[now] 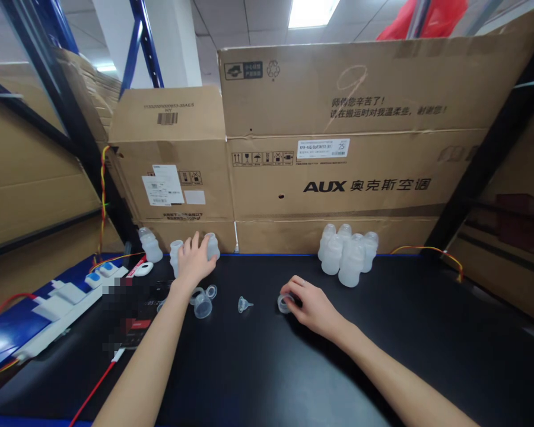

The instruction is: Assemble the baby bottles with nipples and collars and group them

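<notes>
Nearest the camera, both bare forearms reach out across the black table (267, 367), the left from about seven o'clock and the right from about four o'clock. The right hand (309, 305) rests on the tabletop just right of centre, its fingers curled and its fingertips pinching a small clear ring (283, 303) that sits against the table. Just to its nine o'clock, apart from the hand, lies a small clear nipple (244, 305), and further to nine o'clock lie a clear cap (203, 307) and a second, smaller ring (211, 290), close together and just below the left wrist. Out at eight o'clock a white power strip (66, 305) runs along the table's left edge, with a red wire (95, 388) trailing toward the camera and a blurred dark patch beside it. Farther on, at about eleven o'clock, the left hand (194, 261) is spread open with fingers extended, laid over a translucent bottle (212, 246) standing upright by the boxes; whether the fingers actually clasp it cannot be told. Another bottle (176, 255) stands touching the hand's left side, and a third one (150, 244) stands a little further to ten o'clock. At one o'clock a cluster of upright bottles (347, 255) stands bunched together, well apart from either hand. Behind everything, at twelve o'clock, stacked cardboard boxes (338, 172) wall off the back of the table.
</notes>
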`<action>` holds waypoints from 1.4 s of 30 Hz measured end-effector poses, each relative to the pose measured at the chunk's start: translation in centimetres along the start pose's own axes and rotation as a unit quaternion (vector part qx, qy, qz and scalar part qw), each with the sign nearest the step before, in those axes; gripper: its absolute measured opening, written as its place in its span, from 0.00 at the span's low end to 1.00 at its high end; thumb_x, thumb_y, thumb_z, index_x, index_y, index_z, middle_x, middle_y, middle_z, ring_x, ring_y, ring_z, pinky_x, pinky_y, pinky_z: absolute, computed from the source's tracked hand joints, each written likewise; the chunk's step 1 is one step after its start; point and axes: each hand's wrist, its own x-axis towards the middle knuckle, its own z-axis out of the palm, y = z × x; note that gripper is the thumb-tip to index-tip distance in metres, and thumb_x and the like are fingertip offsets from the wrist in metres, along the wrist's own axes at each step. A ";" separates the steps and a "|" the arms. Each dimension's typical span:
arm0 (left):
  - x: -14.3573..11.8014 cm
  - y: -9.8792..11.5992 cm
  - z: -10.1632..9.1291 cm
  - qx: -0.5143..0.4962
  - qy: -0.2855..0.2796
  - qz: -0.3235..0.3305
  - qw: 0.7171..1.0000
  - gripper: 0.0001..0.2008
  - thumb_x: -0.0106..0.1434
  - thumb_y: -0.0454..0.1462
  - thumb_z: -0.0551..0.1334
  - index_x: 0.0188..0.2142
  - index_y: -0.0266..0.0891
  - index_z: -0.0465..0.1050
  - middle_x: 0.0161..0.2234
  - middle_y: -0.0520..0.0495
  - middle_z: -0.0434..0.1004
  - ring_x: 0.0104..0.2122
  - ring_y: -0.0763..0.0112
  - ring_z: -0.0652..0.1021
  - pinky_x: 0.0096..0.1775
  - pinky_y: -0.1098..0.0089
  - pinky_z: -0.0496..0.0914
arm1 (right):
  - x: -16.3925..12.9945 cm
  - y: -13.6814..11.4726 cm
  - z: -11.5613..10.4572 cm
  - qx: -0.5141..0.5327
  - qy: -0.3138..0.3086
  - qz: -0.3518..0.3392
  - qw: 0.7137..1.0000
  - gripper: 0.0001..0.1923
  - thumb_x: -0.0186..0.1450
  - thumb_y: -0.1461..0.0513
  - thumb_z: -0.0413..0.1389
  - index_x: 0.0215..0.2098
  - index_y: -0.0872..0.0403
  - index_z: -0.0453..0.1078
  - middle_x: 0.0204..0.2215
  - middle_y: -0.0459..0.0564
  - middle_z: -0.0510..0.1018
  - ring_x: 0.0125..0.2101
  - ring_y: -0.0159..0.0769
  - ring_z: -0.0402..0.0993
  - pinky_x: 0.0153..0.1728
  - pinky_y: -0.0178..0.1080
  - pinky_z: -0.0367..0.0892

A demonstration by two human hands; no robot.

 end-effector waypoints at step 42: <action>-5.2 10.4 -2.4 -0.348 0.019 0.112 0.930 0.18 0.65 0.43 0.65 0.53 0.48 0.71 0.54 0.51 0.79 0.53 0.63 0.79 0.53 0.64 0.73 | -0.3 -5.7 2.1 -0.080 -0.103 -0.077 0.989 0.28 0.76 0.48 0.48 0.71 0.44 0.57 0.70 0.57 0.51 0.66 0.53 0.53 0.62 0.56 0.57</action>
